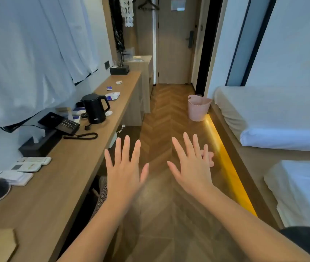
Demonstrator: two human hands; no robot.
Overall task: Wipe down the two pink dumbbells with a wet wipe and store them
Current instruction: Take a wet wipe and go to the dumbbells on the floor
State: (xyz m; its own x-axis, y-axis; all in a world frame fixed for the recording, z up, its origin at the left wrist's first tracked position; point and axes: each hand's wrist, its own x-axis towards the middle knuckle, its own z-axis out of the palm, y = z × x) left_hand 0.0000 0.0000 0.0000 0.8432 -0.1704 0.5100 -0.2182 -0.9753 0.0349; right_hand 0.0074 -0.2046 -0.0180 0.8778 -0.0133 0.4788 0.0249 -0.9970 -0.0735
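The left hand (125, 173) and right hand (192, 167) are held spread, empty. A likely pink dumbbell (209, 157), half hidden at the right hand's two o'clock, could be kicked.

Kettle (95, 108) on desk (71, 167), left

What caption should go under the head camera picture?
Left hand and right hand spread open above a herringbone wooden floor, a pink dumbbell peeking behind the right one.

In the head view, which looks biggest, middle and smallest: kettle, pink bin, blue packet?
Black kettle and pink bin: about alike, and the bin is farther away, so no ranking.
Blue packet: clearly smallest.
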